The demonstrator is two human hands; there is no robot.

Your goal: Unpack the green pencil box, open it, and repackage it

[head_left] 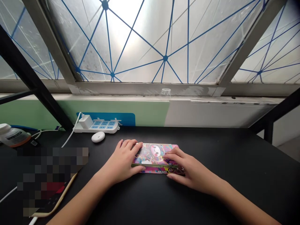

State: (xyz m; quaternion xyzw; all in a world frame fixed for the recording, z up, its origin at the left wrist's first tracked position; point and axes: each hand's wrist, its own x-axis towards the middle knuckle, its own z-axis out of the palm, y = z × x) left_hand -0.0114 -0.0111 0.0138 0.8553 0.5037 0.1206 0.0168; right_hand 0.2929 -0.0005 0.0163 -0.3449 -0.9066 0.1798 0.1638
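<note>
A colourful pencil box (154, 154) with a cartoon face lies flat on the black desk (229, 175), right in front of me. My left hand (124, 159) grips its left end, fingers over the lid and thumb along the near edge. My right hand (187, 167) holds the right end, fingers resting on the lid and thumb at the front side. The lid appears slightly raised at the near edge.
A white power strip (100, 125) with a plugged adapter sits at the back left, with a small white oval case (97, 137) before it. A bottle (11, 135) lies at far left. A blurred patch and a tablet edge (58, 197) occupy the near left.
</note>
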